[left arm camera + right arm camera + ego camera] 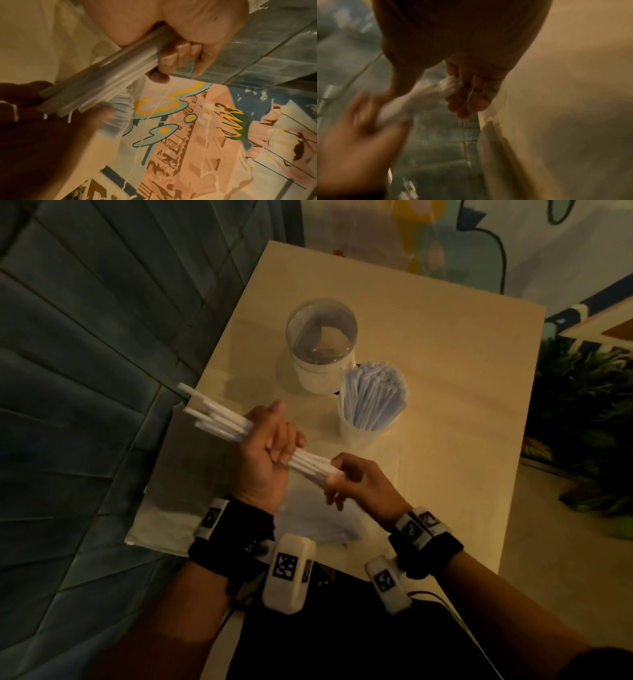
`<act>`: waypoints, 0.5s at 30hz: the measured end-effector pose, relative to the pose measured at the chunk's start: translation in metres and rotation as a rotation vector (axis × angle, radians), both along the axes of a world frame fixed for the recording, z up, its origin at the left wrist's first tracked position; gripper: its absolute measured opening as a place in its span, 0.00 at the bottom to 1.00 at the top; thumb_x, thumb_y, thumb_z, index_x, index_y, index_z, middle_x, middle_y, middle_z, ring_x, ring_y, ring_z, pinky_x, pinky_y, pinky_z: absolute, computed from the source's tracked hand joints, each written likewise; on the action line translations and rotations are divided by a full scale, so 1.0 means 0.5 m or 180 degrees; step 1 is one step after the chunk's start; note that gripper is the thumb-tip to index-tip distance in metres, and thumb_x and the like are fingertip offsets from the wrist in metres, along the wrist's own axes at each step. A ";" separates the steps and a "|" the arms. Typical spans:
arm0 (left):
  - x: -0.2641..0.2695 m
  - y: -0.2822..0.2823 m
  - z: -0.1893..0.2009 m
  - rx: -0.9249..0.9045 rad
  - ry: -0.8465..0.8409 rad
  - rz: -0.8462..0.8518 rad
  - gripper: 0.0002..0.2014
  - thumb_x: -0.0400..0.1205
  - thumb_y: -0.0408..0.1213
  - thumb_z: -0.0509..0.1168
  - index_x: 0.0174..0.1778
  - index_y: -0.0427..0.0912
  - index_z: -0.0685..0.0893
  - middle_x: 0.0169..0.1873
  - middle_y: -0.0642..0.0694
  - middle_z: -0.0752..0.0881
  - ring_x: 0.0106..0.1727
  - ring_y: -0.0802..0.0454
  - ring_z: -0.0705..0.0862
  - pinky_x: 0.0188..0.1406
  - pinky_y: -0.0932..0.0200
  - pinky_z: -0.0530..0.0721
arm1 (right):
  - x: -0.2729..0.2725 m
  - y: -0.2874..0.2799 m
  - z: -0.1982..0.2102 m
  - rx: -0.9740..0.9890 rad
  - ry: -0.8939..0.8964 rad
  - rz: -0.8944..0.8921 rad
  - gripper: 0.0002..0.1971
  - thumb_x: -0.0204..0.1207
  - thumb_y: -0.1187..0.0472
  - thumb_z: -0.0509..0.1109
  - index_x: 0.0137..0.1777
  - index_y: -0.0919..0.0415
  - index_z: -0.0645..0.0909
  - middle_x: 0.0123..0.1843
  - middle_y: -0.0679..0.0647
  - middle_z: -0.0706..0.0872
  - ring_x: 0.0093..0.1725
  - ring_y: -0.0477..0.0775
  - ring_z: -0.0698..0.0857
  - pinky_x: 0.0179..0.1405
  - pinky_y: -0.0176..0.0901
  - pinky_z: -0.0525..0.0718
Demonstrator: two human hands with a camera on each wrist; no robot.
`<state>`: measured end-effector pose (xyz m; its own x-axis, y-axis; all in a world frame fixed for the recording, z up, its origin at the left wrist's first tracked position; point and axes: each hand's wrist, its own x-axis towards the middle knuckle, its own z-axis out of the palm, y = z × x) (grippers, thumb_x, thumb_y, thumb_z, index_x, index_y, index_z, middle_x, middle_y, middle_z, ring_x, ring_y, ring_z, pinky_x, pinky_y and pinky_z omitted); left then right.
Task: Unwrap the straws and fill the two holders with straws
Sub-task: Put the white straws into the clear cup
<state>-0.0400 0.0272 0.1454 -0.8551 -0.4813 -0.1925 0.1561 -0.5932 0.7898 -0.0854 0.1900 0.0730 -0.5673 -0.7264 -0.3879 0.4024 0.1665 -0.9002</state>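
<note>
My left hand [270, 450] grips a bundle of white straws [219, 419] around its middle, its far ends pointing up-left past the table edge. In the left wrist view the fingers [178, 54] curl round the same straws [102, 83]. My right hand [356, 477] pinches the bundle's near end, where crumpled clear wrapping [448, 85] bunches between its fingers. On the table [445, 405] one white holder [370, 405] stands packed with straws. Behind it a second holder [322, 344] wears a clear domed lid.
Loose clear plastic wrap [318, 525] lies on the table below my hands, and a flat white sheet [171, 491] covers the table's left front corner. Grey tiled floor [85, 371] is on the left, a painted wall [479, 241] beyond, plants [582, 422] to the right.
</note>
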 end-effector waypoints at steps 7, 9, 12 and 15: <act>-0.002 0.028 0.020 -0.0319 0.0199 -0.0310 0.19 0.77 0.32 0.65 0.22 0.48 0.69 0.16 0.51 0.65 0.19 0.55 0.63 0.36 0.56 0.72 | 0.004 -0.063 0.043 -0.0979 -0.2613 -0.1013 0.46 0.79 0.31 0.52 0.77 0.75 0.68 0.71 0.75 0.79 0.64 0.71 0.84 0.61 0.64 0.84; -0.005 0.037 0.010 -0.0451 0.0022 -0.0346 0.20 0.77 0.33 0.67 0.22 0.46 0.67 0.16 0.50 0.63 0.19 0.55 0.62 0.34 0.55 0.71 | 0.011 -0.074 0.055 -0.0924 -0.2488 -0.0900 0.42 0.83 0.32 0.49 0.75 0.73 0.72 0.66 0.71 0.83 0.60 0.65 0.87 0.61 0.63 0.84; 0.000 0.030 -0.005 -0.0834 -0.0412 -0.0443 0.20 0.78 0.34 0.69 0.24 0.45 0.66 0.16 0.51 0.66 0.19 0.54 0.66 0.29 0.55 0.72 | 0.006 -0.063 0.068 -0.0495 -0.1496 -0.0671 0.34 0.84 0.34 0.49 0.60 0.63 0.82 0.55 0.60 0.89 0.52 0.56 0.88 0.56 0.54 0.85; 0.009 0.025 -0.012 -0.1374 -0.1146 -0.1049 0.20 0.80 0.25 0.69 0.27 0.51 0.78 0.18 0.58 0.80 0.24 0.62 0.80 0.30 0.69 0.80 | -0.010 -0.037 0.082 -0.0461 -0.0134 -0.0356 0.29 0.77 0.39 0.68 0.67 0.63 0.79 0.62 0.62 0.85 0.59 0.61 0.86 0.60 0.58 0.85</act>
